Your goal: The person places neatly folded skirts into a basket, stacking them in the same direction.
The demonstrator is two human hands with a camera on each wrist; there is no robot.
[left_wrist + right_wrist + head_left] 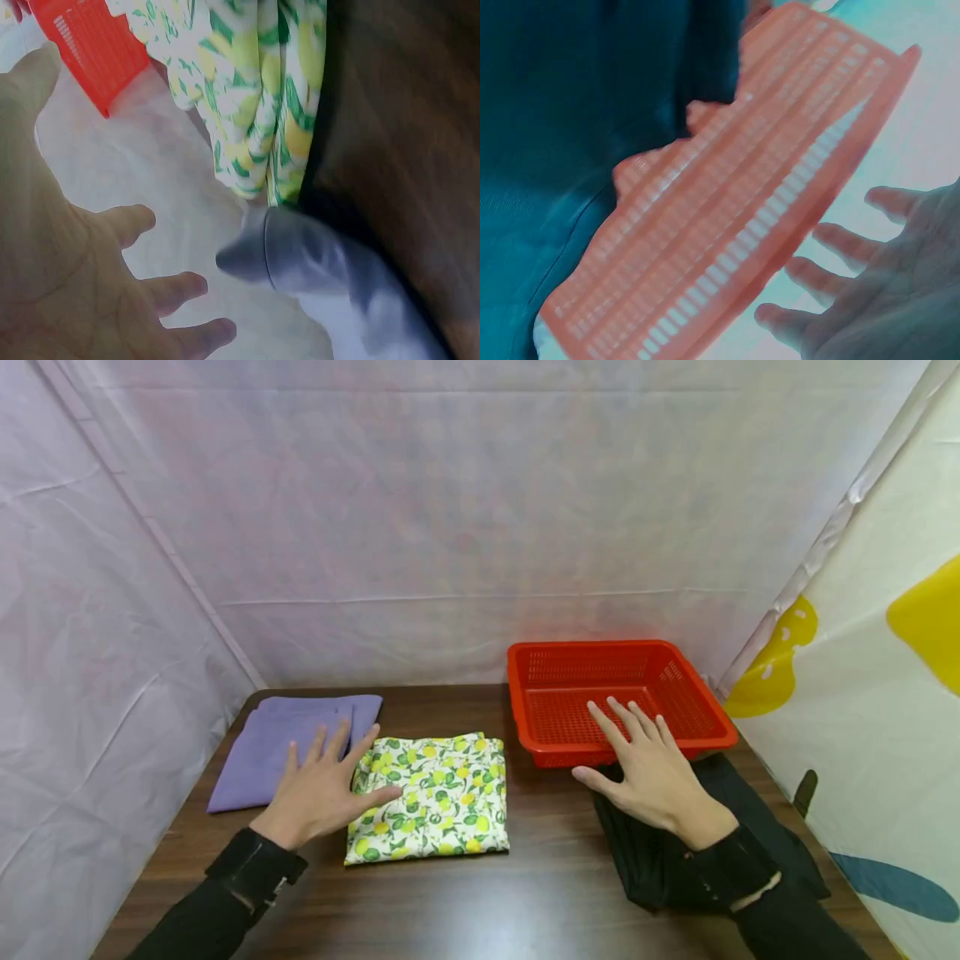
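My left hand [318, 789], fingers spread, hovers between a folded purple cloth [277, 743] and a folded lemon-print cloth [431, 802]; it holds nothing. In the left wrist view the lemon-print cloth [240, 82] shows its folded edges beside the purple one [322, 255]. On the other side my right hand [648, 768] is spread wide above a folded black cloth [645, 868], partly hidden by the hand and forearm. Its fingertips overlap the near rim of a red plastic basket [525, 710] in the head view. The right wrist view shows the basket's slotted side [727, 217] apart from the fingers.
A brown wood-grain table [480, 902] carries all of these things. White sheeting [465, 527] rises behind it and on the left. At the right hangs a white sheet with yellow and blue shapes [877, 760].
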